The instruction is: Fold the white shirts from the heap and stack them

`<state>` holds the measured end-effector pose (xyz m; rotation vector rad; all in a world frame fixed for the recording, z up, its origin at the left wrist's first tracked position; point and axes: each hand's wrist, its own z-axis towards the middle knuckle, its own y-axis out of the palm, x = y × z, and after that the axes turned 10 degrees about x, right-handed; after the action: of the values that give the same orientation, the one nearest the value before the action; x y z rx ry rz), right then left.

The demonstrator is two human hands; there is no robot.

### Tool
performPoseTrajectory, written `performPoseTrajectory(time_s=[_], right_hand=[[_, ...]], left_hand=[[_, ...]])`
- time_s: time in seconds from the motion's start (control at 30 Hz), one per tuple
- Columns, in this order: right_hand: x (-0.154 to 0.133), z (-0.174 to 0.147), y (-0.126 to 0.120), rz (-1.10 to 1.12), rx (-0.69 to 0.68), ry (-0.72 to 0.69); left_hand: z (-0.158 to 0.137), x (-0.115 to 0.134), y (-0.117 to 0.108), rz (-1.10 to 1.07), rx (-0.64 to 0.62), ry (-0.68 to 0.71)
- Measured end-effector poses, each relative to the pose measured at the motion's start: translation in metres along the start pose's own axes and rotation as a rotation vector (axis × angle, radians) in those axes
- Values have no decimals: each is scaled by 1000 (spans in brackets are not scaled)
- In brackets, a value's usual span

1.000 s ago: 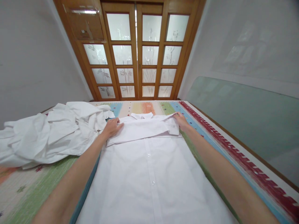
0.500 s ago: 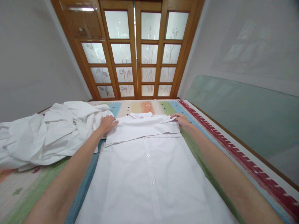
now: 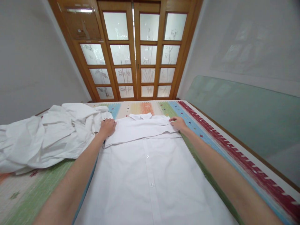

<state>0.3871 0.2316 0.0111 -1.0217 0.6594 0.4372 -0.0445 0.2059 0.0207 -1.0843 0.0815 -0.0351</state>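
A white button-up shirt (image 3: 150, 168) lies front up on a patterned cloth, its collar at the far end and its button strip running toward me. Its sleeves are folded across the chest below the collar. My left hand (image 3: 108, 127) is closed at the left shoulder edge, fingers curled against the fabric. At the right shoulder edge, my right hand (image 3: 178, 123) pinches the folded sleeve between thumb and fingers. Part of the left fingers' grip is hidden from view.
A crumpled heap of white clothing (image 3: 56, 134) lies to the left, close to my left forearm. The striped, colourful cloth (image 3: 225, 150) covers the surface. A pale green panel (image 3: 246, 115) leans along the right wall. Wooden doors with glass panes (image 3: 138, 53) stand beyond.
My left hand has shifted slightly toward me and its fingers have curled in more. My right hand has moved a little left and down along the shoulder edge.
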Motion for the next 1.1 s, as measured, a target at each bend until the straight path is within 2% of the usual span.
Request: performPoseTrajectory(time_s=[0.17, 0.27, 0.33, 0.43, 0.53, 0.67, 0.73, 0.87, 1.0, 1.1], right_hand=[[-3, -6, 6, -184, 3, -32], [-8, -13, 8, -237, -15, -86], [-12, -19, 7, -349, -10, -142], [-21, -28, 5, -527, 46, -252], [-29, -38, 7, -576, 57, -387], [-31, -53, 19, -554, -148, -530], [-27, -62, 23, -554, -237, -526], [-18, -71, 21, -568, -308, -495], [-13, -71, 13, -599, -307, -447], [-9, -71, 10, -609, -287, -431]], left_hand=[[-4, 4, -5, 7, 100, -43], [-6, 10, -11, -13, 168, -43], [-10, 18, -15, -35, 177, -19], [-21, 31, -16, -85, 134, 38], [-36, 40, -12, -99, 6, 139], [-51, 39, -4, -77, -132, 236], [-55, 34, -3, -70, -134, 252], [-65, 26, -8, -56, -88, 242], [-78, 19, -17, -15, -69, 182], [-91, 11, -22, -32, -43, 187]])
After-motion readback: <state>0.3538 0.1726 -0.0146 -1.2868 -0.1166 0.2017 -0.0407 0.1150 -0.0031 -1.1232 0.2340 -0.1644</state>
